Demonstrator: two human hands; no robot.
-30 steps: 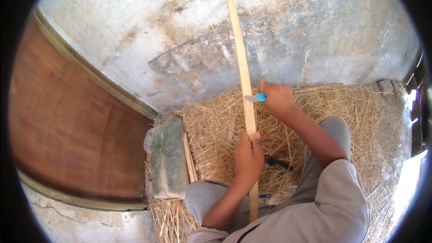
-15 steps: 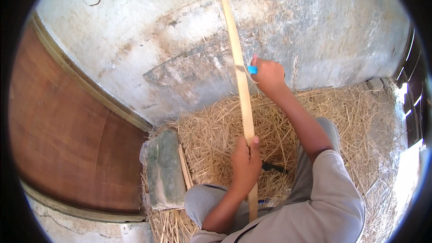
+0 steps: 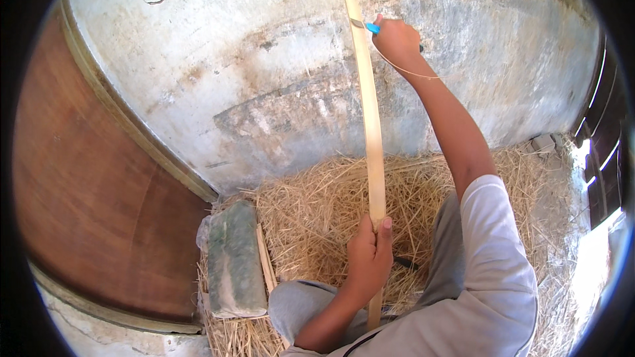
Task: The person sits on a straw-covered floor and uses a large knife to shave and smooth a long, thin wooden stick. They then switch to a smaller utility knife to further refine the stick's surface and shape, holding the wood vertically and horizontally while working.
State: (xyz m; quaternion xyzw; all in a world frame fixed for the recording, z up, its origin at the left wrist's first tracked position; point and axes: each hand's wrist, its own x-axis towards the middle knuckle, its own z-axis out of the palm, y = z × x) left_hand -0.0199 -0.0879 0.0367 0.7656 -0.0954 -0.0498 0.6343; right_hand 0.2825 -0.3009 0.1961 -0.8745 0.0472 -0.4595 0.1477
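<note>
A long, pale, flat strip that looks like bamboo (image 3: 372, 125) stands out from my lap toward the wall, its far end slightly curved. My left hand (image 3: 370, 254) is closed around its lower part, thumb on top. Near the far end, my right hand (image 3: 398, 39) grips a knife (image 3: 372, 28) with a blue handle part, its blade lying across the strip. A thin curled shaving (image 3: 410, 74) trails from the blade over my right wrist.
Loose shavings (image 3: 311, 192) cover the floor around my legs. To the left lie a greenish-grey block-shaped bundle (image 3: 237, 258) and thin sticks (image 3: 266, 258) beside a brown door panel (image 3: 106, 185). A stained wall (image 3: 278, 53) rises ahead.
My right hand has pushed the knife farther along the strip, toward its far end, and the arm is stretched out more. The shaving has grown longer. My left hand keeps its hold.
</note>
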